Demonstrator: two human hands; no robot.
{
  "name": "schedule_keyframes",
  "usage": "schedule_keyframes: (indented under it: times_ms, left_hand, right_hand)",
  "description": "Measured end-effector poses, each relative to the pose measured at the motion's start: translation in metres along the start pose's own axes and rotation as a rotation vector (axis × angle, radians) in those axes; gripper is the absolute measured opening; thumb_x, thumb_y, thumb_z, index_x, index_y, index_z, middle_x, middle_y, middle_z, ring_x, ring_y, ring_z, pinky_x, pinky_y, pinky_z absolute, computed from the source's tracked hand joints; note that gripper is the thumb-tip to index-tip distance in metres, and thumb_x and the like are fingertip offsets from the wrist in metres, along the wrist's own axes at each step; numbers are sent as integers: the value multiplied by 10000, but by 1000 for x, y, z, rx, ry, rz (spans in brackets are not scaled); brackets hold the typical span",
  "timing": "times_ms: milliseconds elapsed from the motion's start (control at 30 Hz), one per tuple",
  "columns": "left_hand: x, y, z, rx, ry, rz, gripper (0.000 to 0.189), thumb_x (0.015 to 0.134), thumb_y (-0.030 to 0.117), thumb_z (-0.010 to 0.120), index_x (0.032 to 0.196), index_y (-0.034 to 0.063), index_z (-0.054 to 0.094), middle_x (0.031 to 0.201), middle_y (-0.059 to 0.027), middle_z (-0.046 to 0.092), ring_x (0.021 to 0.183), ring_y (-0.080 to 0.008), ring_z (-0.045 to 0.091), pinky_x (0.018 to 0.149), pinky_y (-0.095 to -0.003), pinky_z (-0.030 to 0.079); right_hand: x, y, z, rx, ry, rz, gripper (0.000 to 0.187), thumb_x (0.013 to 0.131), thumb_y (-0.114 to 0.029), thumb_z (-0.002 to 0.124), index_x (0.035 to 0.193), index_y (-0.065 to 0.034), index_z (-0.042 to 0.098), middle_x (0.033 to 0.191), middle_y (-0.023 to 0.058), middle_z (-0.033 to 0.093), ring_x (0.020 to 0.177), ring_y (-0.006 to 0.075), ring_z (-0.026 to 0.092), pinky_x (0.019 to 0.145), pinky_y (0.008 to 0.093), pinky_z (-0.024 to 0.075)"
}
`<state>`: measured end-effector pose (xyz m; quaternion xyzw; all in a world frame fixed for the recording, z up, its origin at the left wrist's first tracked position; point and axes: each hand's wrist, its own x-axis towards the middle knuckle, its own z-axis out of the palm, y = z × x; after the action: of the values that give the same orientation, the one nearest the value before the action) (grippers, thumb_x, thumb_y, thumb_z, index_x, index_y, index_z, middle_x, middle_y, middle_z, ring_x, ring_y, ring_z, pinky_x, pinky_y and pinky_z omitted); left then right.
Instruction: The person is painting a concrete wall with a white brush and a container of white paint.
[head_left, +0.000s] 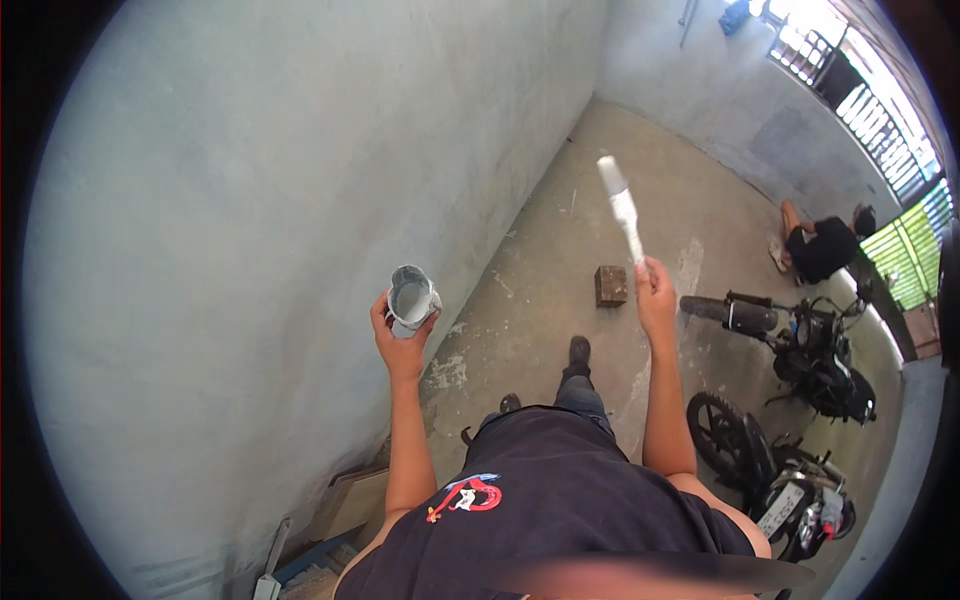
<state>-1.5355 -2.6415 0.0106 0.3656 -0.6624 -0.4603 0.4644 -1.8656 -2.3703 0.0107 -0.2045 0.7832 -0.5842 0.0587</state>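
My left hand (403, 346) grips a small paint-smeared container (434, 301) close to the grey wall (300, 187). Pale grey paint (412, 300) shows inside it, and its rim is coated and uneven. In my right hand (657, 300) is a paintbrush (622, 210), held by the end of its white-smeared handle. The bristles point up and away from me, over the concrete floor and apart from the wall. The two hands are well apart, one on each side of my body.
A brown block (610, 286) sits on the concrete floor (555, 247) ahead. Two motorcycles (825, 360) (780, 472) stand to the right. Beyond them a person (823, 247) crouches by the far wall. Boards (349, 502) lean against the wall at lower left.
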Motion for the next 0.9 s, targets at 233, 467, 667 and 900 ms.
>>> schedule_keyframes:
  times_ms: [233, 467, 667, 900]
  left_hand:
    - [20, -21, 54, 95, 115, -22, 813, 703, 103, 948, 1377, 64, 495, 1327, -94, 579, 1205, -239, 582, 1042, -393, 474]
    - [30, -29, 125, 149, 299, -135, 862, 710, 91, 947, 1398, 31, 430, 1334, -103, 532, 1232, -226, 552, 1058, -386, 457]
    - [33, -22, 162, 230, 440, -230, 891, 706, 140, 964, 1410, 25, 429, 1356, -104, 517, 1247, -248, 541, 1091, -395, 428]
    - [23, -33, 168, 305, 577, -255, 906, 709, 174, 968, 1420, 24, 427, 1370, -115, 515, 1271, -248, 522, 1112, -404, 404]
  right_hand:
    - [136, 41, 41, 196, -291, 297, 396, 1056, -302, 597, 1372, -64, 580, 700, -52, 495, 539, 26, 409, 456, 238, 317]
    - [307, 44, 124, 295, -512, 458, 488, 1063, -300, 577, 1496, -93, 489, 697, -53, 468, 493, 32, 359, 419, 226, 268]
    - [380, 29, 251, 427, -614, 453, 454, 1082, -308, 527, 1488, -105, 509, 689, -71, 424, 494, 30, 345, 416, 218, 284]
    - [272, 21, 341, 71, -1053, -5, 397, 1049, -318, 568, 1339, -62, 657, 775, 39, 635, 645, 138, 583, 582, 328, 499]
